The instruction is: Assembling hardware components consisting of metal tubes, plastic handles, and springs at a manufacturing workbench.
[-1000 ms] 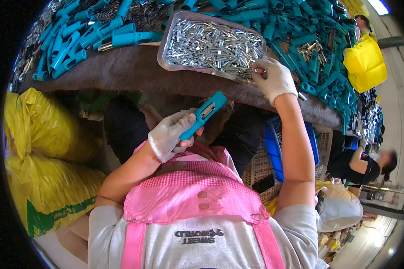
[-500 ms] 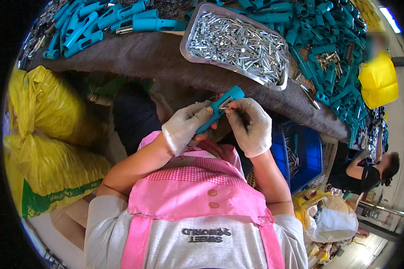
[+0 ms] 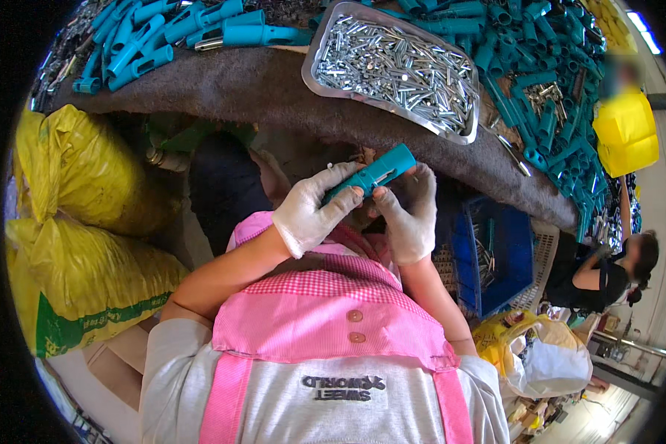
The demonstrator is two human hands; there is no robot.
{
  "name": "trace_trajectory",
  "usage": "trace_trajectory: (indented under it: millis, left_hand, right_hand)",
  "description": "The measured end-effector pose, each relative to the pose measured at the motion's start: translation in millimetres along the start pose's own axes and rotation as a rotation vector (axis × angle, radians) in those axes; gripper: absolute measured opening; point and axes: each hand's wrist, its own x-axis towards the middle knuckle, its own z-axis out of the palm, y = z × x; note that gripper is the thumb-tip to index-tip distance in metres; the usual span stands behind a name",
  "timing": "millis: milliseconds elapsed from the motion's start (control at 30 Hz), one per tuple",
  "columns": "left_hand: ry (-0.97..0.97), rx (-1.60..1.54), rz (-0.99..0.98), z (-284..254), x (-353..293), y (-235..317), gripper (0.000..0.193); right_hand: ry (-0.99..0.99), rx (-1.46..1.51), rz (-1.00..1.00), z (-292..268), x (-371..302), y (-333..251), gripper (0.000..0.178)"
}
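My left hand [image 3: 318, 211], in a white glove with bare fingertips, is closed around a teal plastic tubular handle [image 3: 370, 176]. The handle lies slanted, its wide round end up to the right. A bit of shiny metal shows inside its side slot. My right hand [image 3: 411, 218], gloved the same way, grips the wide end from below, thumb at the near edge and fingers behind. Whether anything small sits between those fingers is hidden. Beyond my hands, a metal tray [image 3: 314, 81] heaped with small silver pins rests on the brown-covered bench [image 3: 200, 85].
Teal handles pile up at the back left [image 3: 137, 52] and the back right [image 3: 547, 111]. Two yellow sacks [image 3: 89, 259] stand at my left. On the right are a blue crate [image 3: 514, 251], a yellow-and-white bag [image 3: 547, 362] and another person [image 3: 607, 277].
The handle has turned a little and shifted right. My right hand, earlier pinching a small metal pin at the slot, now has its fingers around the wide end.
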Motion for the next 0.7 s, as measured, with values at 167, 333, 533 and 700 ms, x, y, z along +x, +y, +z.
trace_trajectory:
  millis: [167, 333, 533, 700]
  left_hand:
    - [-0.089, -0.1, 0.005, 0.1, -3.8, 0.8, 0.036]
    - [-0.235, 0.355, 0.216, -12.8, -20.4, -18.3, 0.075]
    - [-0.303, 0.362, -0.01, -47.5, -35.8, -3.3, 0.085]
    - [0.178, -0.082, -0.021, -37.6, -17.0, 23.3, 0.052]
  right_hand:
    - [-0.279, 0.358, 0.172, -6.4, 7.3, 8.4, 0.044]
    - [-0.348, -0.009, 0.024, 3.4, 9.7, -9.8, 0.038]
    - [-0.332, -0.145, -0.049, 21.1, 17.7, -33.6, 0.035]
    - [-0.542, -0.549, -0.232, 42.5, 49.0, -43.4, 0.03]
